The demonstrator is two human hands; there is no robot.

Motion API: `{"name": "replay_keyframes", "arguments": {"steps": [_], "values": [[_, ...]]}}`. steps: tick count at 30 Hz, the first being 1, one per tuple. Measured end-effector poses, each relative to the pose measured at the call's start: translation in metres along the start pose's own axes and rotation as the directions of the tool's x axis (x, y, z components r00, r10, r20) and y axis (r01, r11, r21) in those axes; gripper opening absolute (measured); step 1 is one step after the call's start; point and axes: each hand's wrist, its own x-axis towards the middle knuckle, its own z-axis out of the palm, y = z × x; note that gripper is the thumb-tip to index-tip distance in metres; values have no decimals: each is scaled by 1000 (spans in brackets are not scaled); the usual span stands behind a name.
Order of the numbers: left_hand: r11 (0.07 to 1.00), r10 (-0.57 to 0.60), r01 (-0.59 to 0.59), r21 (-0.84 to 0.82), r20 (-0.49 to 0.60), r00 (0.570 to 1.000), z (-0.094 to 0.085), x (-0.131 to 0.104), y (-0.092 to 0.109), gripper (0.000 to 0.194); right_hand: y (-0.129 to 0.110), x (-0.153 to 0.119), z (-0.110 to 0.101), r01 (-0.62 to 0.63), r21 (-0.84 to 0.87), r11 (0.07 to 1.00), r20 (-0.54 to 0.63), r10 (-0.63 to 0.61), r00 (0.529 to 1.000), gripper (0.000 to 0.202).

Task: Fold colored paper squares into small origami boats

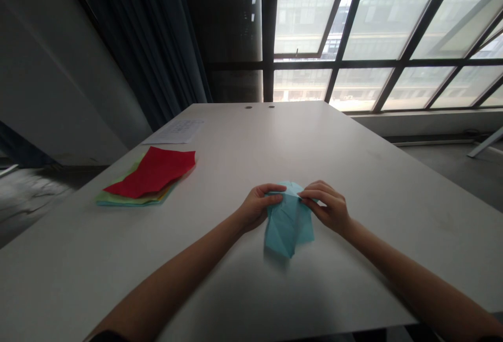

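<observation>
A light blue sheet of folded paper (288,221) is held up between both hands, just above the white table. Creases run across it, and its lower corners hang down toward me. My left hand (261,206) is closed on its left edge, thumb on top and fingers partly hidden behind. On the other side, my right hand (326,206) pinches the paper near its upper middle between thumb and fingertips. What the paper looks like underneath is hidden.
On the left of the white table (251,148) lies a stack of coloured paper with a red sheet (157,172) on top. Behind it is a printed white sheet (176,131). Two round dark spots mark the far edge. A blue curtain (145,33) and windows stand beyond.
</observation>
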Motion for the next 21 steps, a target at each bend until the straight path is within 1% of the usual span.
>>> {"name": "replay_keyframes", "arguments": {"steps": [3, 6, 10, 13, 15, 17, 19, 21], "values": [[1000, -14, 14, -6, 29, 999, 0, -1, 0, 23, -1, 0, 1, 29, -11, 1000, 3, -29, 1000, 25], [999, -40, 41, -9, 64, 997, -1, -2, 1, 24, -2, -1, 1, 30, -22, 999, 6, -30, 1000, 24], [996, -84, 84, 3, 79, 993, -1, -2, 1, 26, -4, -1, 2, 27, -19, 999, 7, -27, 1000, 22], [997, -73, 70, 28, 96, 993, -1, -2, -2, 24, -5, -1, 2, 24, -20, 999, 2, -24, 1000, 21], [998, -1, -5, 64, 101, 995, -1, -1, -5, 22, -5, -1, 2, 16, -25, 1000, -4, -17, 1000, 21], [980, 113, -124, 156, 75, 991, -1, 0, -7, 20, -5, -1, 2, 5, -32, 999, -8, -5, 1000, 21], [927, 224, -220, 304, 24, 974, -2, 1, -9, 19, -5, -2, 3, -8, -37, 999, -6, 8, 1000, 20], [842, 314, -275, 465, -7, 949, -3, 0, -9, 19, -5, -2, 3, -20, -41, 999, -4, 20, 1000, 21]]}}
